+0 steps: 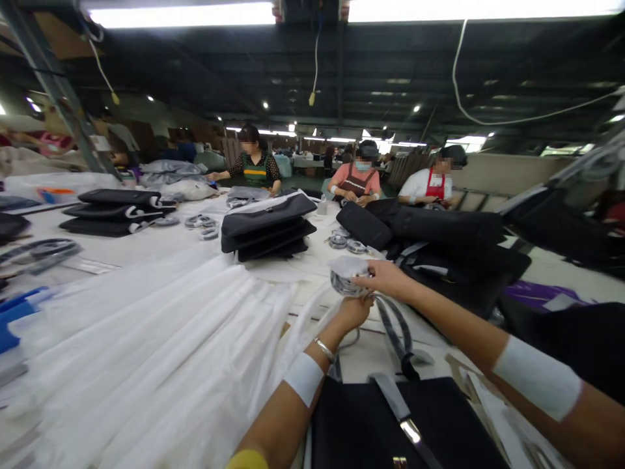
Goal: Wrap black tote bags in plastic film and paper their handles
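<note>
My right hand (388, 279) grips the right side of a coiled strap (346, 277) wrapped in clear plastic. Just below it, my left hand (355, 312) is closed at the underside of the same coil, with its fingertips partly hidden. A loose grey strap (398, 326) in plastic wrap runs down from beside my hands to a black bag (361, 417). That bag lies in front of me, with a plastic-covered buckle strap (393, 397) on its flap.
White wrapping sheets (161, 352) cover the table's left side. Stacked black bags (268, 225) stand ahead, more black bags (449, 228) to the right. Several coiled straps (338, 241) lie between. Three co-workers sit across the table, one in a brown apron (356, 185).
</note>
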Demonstrator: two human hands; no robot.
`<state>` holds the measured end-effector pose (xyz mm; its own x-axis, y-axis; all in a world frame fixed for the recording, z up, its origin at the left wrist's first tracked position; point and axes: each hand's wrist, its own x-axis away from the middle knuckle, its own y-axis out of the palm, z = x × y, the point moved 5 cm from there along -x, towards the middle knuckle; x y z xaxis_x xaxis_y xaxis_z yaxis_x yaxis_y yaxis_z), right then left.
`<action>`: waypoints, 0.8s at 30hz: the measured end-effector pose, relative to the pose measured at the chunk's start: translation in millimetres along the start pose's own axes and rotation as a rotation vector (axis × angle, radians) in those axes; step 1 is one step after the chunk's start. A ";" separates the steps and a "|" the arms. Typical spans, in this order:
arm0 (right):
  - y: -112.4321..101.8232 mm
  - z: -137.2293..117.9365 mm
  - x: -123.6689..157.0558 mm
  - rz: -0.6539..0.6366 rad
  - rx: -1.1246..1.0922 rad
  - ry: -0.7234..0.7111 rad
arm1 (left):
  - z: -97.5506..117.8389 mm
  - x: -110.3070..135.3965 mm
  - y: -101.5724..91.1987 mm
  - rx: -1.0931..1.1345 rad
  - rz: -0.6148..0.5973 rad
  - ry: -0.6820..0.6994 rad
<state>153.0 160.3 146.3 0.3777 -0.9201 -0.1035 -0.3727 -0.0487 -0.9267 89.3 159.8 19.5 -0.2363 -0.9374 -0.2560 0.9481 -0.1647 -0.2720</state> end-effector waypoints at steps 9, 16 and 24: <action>-33.0 73.5 158.0 0.186 -1.397 0.418 | 68.2 14.7 -27.2 0.037 -0.095 -0.067; 33.9 55.7 195.2 0.213 -1.737 0.484 | 123.4 49.3 -23.0 0.081 -0.139 -0.062; 76.8 5.5 185.5 0.432 -1.987 0.424 | 145.2 89.0 -14.5 0.170 -0.086 -0.082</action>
<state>199.1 -11.9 54.0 -0.0312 -0.9830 0.1807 -0.6765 0.1538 0.7202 85.4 34.2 135.3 -0.3068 -0.9382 -0.1600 0.9490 -0.2886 -0.1273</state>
